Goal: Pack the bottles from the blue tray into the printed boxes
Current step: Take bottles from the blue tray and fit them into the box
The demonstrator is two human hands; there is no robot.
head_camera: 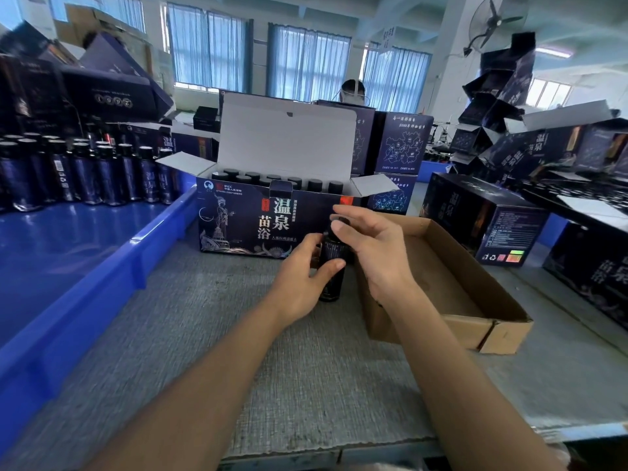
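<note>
A dark bottle with a black cap stands on the grey table in front of the open printed box. My left hand grips the bottle's body from the left. My right hand has thumb and fingers curled round its cap. The box's lid stands up, and several black bottle caps show in rows inside it. At the far left, several more dark bottles stand at the back of the blue tray.
An empty brown cardboard tray lies right of my hands. Closed printed boxes are stacked at the right and behind. A masked person stands behind the open box. Grey matting covers the table near me.
</note>
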